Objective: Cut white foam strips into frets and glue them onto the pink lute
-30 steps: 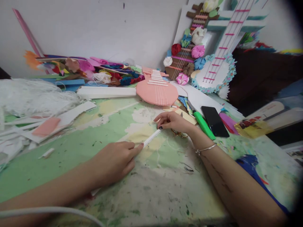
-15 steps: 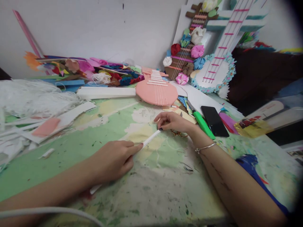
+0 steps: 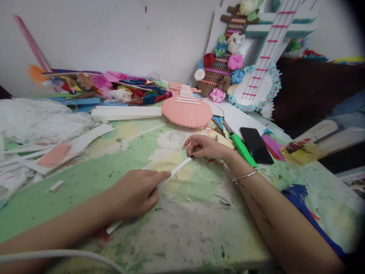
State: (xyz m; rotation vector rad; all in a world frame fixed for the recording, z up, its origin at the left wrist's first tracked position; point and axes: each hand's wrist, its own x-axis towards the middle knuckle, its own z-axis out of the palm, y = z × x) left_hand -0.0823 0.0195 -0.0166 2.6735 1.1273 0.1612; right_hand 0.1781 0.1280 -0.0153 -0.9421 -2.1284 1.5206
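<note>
A narrow white strip (image 3: 180, 166), seemingly paper or foam, lies slantwise on the paint-stained table. My left hand (image 3: 135, 192) covers its middle, index finger laid along it and the other fingers curled; the near end shows below the wrist. At the far end my right hand (image 3: 203, 146) pinches the tip between thumb and fingers. Beyond the hands lies a pink guitar-shaped craft (image 3: 186, 110) with white crossbars and strings. Gold-handled scissors (image 3: 213, 160) are partly hidden by my right hand.
Right of my hands lie a green-handled knife (image 3: 243, 149), a black phone (image 3: 256, 145) and a blue tool (image 3: 298, 198). White string (image 3: 42, 118) and scraps (image 3: 82, 148) heap at left. Decorated guitar crafts (image 3: 253, 85) lean on the wall. A white cable (image 3: 65, 252) crosses the front.
The view has shifted slightly. My left index finger lies a little flatter, and more of the strip shows beside it and below the wrist. My right hand keeps its pinch.
</note>
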